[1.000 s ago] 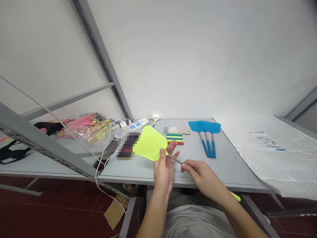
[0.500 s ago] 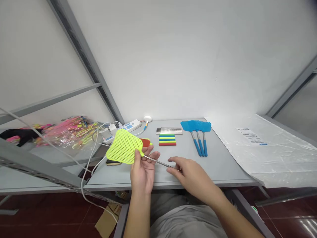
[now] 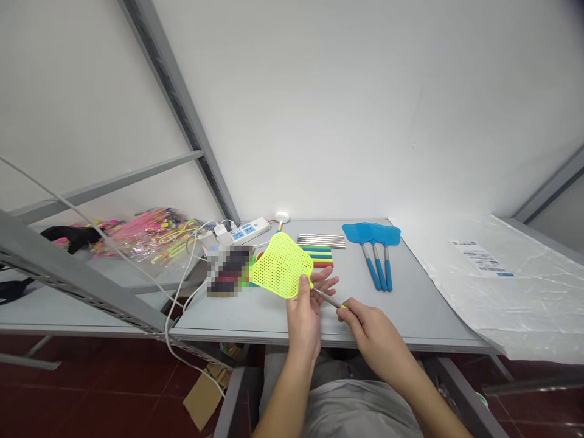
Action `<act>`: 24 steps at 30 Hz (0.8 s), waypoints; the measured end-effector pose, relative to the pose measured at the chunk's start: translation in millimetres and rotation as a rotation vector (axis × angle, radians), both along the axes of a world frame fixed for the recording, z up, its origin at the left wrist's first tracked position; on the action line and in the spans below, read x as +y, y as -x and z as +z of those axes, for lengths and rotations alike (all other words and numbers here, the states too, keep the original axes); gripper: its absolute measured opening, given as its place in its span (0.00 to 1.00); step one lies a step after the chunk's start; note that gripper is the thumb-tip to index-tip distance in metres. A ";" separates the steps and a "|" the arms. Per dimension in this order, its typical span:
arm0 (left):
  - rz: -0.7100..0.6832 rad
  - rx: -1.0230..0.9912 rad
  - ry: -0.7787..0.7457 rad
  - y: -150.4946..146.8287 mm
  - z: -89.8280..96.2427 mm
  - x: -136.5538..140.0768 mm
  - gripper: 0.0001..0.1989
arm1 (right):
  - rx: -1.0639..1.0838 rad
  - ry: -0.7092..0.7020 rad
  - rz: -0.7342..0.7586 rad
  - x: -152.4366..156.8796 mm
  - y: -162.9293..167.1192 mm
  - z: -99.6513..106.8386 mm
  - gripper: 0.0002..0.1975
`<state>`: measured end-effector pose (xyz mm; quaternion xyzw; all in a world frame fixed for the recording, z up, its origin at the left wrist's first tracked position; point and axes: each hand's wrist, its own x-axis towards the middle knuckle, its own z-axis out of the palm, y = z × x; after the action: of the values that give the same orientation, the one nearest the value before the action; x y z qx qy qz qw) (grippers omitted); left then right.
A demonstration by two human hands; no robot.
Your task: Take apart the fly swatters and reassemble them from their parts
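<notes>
In the middle of the head view, a yellow-green fly swatter (image 3: 281,264) is held at a slant over the table, its mesh head to the left. My left hand (image 3: 305,319) pinches its neck with the thumb on top, the other fingers spread behind. At the other end of the metal shaft, my right hand (image 3: 374,331) is closed around a yellow-green handle grip, mostly hidden by the fingers. Behind the swatter lie several coloured grip tubes (image 3: 325,256), partly covered, and several thin metal rods (image 3: 322,241).
Three blue fly swatters (image 3: 371,234) lie fanned on the grey table (image 3: 219,325). A power strip (image 3: 249,231) with cables sits at back left, near a pixelated dark patch (image 3: 230,271). Bagged colourful items (image 3: 146,237) fill the left shelf. White plastic packaging (image 3: 483,298) covers the right side.
The swatter and both hands have shifted right, and the hands are closer together. Less bare shaft shows between them. A yellow-green end now shows at my right fingers. The view has turned slightly left.
</notes>
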<state>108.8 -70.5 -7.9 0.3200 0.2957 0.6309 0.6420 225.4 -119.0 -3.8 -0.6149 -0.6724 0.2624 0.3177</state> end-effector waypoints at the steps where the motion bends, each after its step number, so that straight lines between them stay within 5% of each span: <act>1: -0.008 -0.002 0.000 -3.5 -2.1 -1.8 0.18 | 0.024 0.014 0.009 0.5 -1.6 0.9 0.17; 7: -0.154 -0.016 0.012 -11.8 -14.6 -10.0 0.17 | 0.186 0.061 0.046 -4.3 -17.9 7.7 0.16; 11: -0.129 0.088 -0.055 -15.6 -19.8 -15.9 0.16 | 0.150 0.052 0.021 -8.0 -24.5 6.0 0.16; 17: 0.073 0.031 -0.084 3.7 -7.9 -15.1 0.13 | -0.013 0.013 0.060 -15.2 -35.8 5.0 0.15; 20: 0.324 -0.098 -0.118 35.4 11.9 -0.7 0.13 | -0.050 0.024 0.084 -17.4 -54.2 8.1 0.16; 24: 0.312 -0.149 -0.178 49.6 25.3 8.3 0.14 | -0.056 0.033 0.112 -18.6 -78.0 8.4 0.16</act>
<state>59.2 -62.2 17.4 0.2782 0.2366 0.7683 0.5257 303.4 -137.5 4.6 -0.5885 -0.7099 0.2736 0.2735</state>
